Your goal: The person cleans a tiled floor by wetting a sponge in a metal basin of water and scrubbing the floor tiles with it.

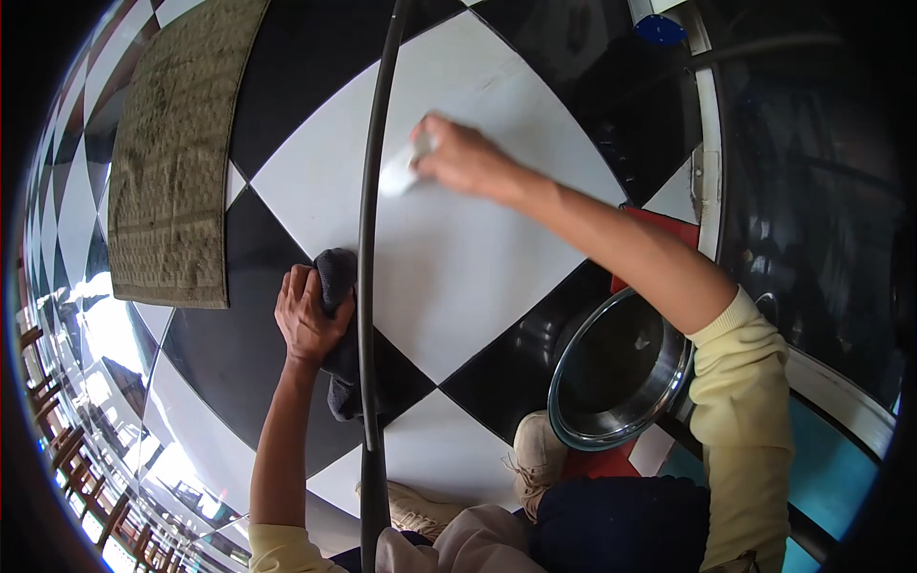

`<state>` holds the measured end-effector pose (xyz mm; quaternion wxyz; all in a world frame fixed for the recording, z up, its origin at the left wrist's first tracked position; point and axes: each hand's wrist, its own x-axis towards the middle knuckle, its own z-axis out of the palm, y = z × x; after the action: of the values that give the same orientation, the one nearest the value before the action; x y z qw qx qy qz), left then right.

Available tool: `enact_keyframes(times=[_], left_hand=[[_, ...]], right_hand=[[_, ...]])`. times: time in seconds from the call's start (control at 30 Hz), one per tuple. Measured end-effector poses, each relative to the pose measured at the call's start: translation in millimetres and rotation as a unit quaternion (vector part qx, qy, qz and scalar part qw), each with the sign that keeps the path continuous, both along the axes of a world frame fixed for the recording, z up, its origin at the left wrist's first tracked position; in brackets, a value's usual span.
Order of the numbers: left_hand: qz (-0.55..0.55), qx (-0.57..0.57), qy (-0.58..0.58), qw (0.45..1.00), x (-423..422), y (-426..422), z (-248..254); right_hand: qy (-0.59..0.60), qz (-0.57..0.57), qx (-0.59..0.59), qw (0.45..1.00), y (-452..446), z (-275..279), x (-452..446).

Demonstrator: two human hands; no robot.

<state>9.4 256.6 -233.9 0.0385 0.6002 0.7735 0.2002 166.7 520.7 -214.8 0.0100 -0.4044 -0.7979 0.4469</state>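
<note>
My left hand (311, 310) is closed around a dark grey cloth (336, 277), bunched up and resting on the floor by the edge of a black tile. Farther forward, over a large white tile (468, 258), my right hand (457, 158) grips a small white object (401, 174). Motion smears it, so its kind cannot be made out. It appears to be against the tile. A long dark tube (368, 248) runs down the middle of the view, just right of the cloth.
At the right stands a round metal basin (564, 382) with dark liquid, with something red (669, 226) beside it. A brown-green mat (177, 162) lies at upper left. Beige shoes (540, 454) are below. A blue object (661, 30) sits near the light strip (709, 124).
</note>
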Motion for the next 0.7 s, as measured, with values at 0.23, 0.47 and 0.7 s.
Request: enact_keyframes(times=[0.23,0.47,0.7], left_hand=[[0.008,-0.022,-0.021,1.000,-1,-2,-2],[0.001,-0.012,0.005,1.000,-3,-1,-2],[0.005,-0.015,0.002,1.000,-1,-2,-3]], right_hand=[[-0.007,-0.019,0.010,1.000,10,8,-1],[0.045,-0.099,0.000,0.994,35,8,-3],[0.041,-0.100,-0.059,0.992,33,3,0]])
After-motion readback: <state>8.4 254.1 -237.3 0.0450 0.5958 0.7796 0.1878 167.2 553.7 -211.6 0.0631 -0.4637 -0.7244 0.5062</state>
